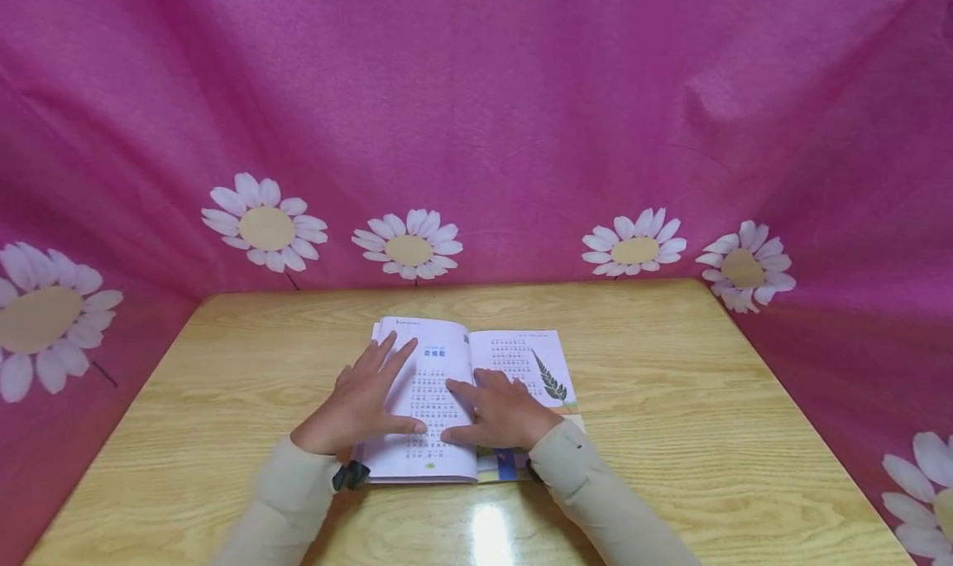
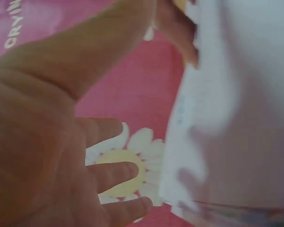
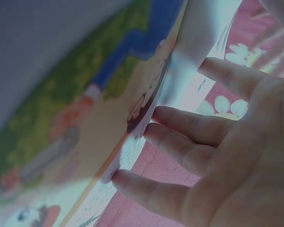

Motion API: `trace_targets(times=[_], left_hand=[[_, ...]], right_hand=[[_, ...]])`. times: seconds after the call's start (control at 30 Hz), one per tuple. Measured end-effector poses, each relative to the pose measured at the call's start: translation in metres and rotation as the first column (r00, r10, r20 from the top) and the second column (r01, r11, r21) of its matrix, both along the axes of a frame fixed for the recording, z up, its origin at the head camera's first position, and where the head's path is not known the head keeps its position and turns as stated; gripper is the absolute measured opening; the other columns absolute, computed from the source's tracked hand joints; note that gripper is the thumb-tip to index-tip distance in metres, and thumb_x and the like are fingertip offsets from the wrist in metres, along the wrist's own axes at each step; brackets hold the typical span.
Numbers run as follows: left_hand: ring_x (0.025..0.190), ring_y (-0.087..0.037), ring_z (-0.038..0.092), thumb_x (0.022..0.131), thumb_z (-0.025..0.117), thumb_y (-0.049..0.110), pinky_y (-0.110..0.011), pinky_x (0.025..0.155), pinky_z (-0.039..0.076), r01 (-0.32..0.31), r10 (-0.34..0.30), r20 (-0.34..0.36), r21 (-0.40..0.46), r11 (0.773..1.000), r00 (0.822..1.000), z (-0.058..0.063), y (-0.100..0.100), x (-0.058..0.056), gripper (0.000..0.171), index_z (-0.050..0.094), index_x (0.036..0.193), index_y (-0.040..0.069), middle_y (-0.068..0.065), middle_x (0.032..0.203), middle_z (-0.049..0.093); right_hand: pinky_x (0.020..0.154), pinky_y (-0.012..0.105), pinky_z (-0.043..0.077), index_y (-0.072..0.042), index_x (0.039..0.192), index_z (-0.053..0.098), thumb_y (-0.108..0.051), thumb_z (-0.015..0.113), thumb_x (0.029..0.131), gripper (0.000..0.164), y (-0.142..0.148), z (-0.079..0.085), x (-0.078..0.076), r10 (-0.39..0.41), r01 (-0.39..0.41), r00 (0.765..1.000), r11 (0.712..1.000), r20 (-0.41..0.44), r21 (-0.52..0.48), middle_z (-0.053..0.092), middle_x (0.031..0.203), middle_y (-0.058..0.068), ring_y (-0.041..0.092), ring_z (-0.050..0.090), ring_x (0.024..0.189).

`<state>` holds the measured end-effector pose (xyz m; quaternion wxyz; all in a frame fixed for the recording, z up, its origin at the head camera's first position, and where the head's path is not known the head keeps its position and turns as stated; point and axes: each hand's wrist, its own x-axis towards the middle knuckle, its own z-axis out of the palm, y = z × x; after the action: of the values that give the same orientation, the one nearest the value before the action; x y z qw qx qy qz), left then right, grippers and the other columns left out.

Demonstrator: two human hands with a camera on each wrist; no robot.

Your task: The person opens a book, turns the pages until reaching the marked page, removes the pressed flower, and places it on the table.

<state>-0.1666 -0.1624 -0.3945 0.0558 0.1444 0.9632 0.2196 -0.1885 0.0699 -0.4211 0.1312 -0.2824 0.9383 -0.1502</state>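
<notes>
An open book (image 1: pixel 390 460) lies on the table, with lines of printed text on both pages and a dark green leaf picture (image 1: pixel 549 376) on the right one. My left hand (image 1: pixel 359 402) is over the left page, fingers spread and thumb pointing toward the middle. My right hand (image 1: pixel 500 415) lies across the inner fold, its straight fingers reaching onto the left page. In the right wrist view, its fingertips (image 3: pixel 125 179) are right at the paper, beside a page with a coloured picture (image 3: pixel 109 104). The left wrist view has the white page (image 2: pixel 213 94) blurred beside the spread fingers.
The wooden table (image 1: pixel 670 400) extends around the book on all sides. A pink cloth (image 1: pixel 521 119) printed with white daisies hangs behind the table and along both sides. Light sleeves (image 1: pixel 294 491) cover both forearms, and a dark band (image 1: pixel 350 475) shows near the left wrist.
</notes>
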Motion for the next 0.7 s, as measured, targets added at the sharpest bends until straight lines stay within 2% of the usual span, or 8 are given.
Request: trace_targets(times=[0.2,0.37,0.7], left_hand=[[0.145,-0.043,0.002,0.064,0.084,0.053,-0.074,0.104,-0.001,-0.009,0.012,0.075,-0.048,0.999,0.997,-0.015,0.001,-0.003,0.113,0.024,0.155,0.022,-0.012,0.162,0.008],[0.145,-0.044,0.003,0.063,0.085,0.053,-0.074,0.104,-0.001,-0.020,0.025,0.121,-0.036,0.999,0.992,-0.024,-0.001,-0.005,0.114,0.025,0.154,0.021,-0.013,0.161,0.008],[0.145,-0.042,0.003,0.062,0.083,0.059,-0.074,0.103,-0.002,-0.046,0.057,0.206,-0.056,0.997,0.977,-0.036,-0.001,-0.009,0.115,0.026,0.154,0.020,-0.014,0.161,0.008]], right_hand=[[0.104,0.067,0.025,-0.029,0.150,0.037,-0.072,0.055,0.081,0.083,0.000,0.001,0.000,0.004,-0.004,1.000,1.000,0.005,0.001,0.034,0.151,0.019,0.036,0.033,0.137],[0.104,0.066,0.026,-0.029,0.149,0.037,-0.072,0.057,0.080,0.084,-0.001,0.000,0.000,0.009,-0.009,1.000,1.000,-0.005,0.006,0.033,0.151,0.020,0.037,0.033,0.137],[0.110,0.061,0.019,-0.025,0.151,0.034,-0.068,0.061,0.080,0.088,0.005,0.004,0.000,0.003,-0.002,0.998,0.999,0.055,-0.033,0.027,0.155,0.018,0.035,0.025,0.142]])
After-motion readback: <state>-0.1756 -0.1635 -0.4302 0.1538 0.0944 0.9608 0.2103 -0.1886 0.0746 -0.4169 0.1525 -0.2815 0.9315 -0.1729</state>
